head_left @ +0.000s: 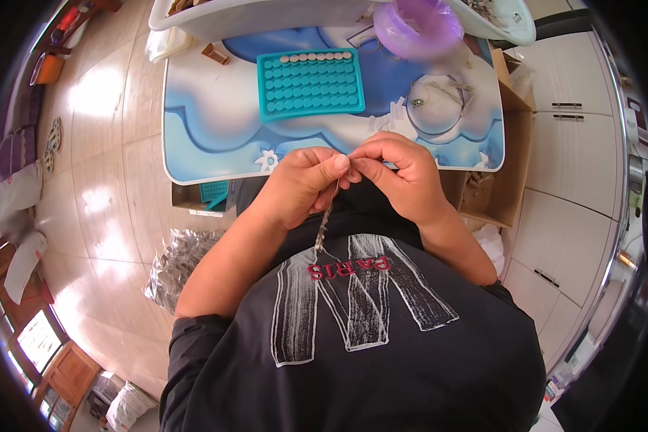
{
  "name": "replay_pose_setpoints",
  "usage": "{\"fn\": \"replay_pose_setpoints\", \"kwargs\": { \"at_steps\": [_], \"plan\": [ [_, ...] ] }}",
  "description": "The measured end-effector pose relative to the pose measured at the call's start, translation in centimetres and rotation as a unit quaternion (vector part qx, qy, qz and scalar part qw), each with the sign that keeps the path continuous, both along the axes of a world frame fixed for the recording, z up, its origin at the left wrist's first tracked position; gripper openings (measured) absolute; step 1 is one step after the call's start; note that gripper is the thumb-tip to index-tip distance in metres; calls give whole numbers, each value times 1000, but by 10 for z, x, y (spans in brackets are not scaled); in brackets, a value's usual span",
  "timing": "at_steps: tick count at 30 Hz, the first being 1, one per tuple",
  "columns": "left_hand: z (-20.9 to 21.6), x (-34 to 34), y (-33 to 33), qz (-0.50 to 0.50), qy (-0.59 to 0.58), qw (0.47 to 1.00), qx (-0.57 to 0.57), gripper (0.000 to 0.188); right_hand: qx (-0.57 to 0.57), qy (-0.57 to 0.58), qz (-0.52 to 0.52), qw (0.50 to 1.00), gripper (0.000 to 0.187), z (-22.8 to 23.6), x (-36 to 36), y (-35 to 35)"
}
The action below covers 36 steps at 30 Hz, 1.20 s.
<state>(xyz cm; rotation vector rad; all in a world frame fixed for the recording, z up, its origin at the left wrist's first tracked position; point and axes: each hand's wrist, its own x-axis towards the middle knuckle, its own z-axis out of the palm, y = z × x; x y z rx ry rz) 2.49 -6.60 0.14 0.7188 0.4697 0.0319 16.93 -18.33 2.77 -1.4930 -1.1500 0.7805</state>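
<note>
Close together in front of my chest, my left hand and my right hand both pinch with thumb and forefinger. A thin brownish strand with small shiny bits along it hangs below my left hand, against the black shirt. Its upper end runs into the fingers of my left hand. The tips of my right hand meet the left ones at the same spot; whatever lies between them is too small to make out. Beyond the hands, a turquoise tray with round hollows lies on the table, pale discs in its top row.
The blue-and-white table carries a loose ring of thin strands, a purple bag-lined bowl and a small brown piece. White bins stand behind. A cardboard box is at right; silvery plastic packs lie at left.
</note>
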Motion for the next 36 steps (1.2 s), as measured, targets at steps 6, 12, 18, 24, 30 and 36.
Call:
{"fn": "replay_pose_setpoints", "kwargs": {
  "at_steps": [6,12,18,24,30,36],
  "plan": [
    [4,-3,4,-33,19,998,55,36,40,-99,-16,994,7,-3,-6,6],
    [7,-1,1,74,71,994,24,57,127,-252,-66,957,11,-6,-6,7],
    [12,2,-3,136,63,978,-145,58,118,-260,-75,955,11,-14,-14,14],
    [13,2,-5,147,26,977,-151,58,108,-239,-68,963,10,-24,-24,19],
    [13,0,-8,159,8,974,-162,45,102,-277,-72,953,10,-25,-20,19],
    [6,-6,0,73,-64,990,-104,47,116,-327,-44,937,9,-22,-16,19]
  ]
}}
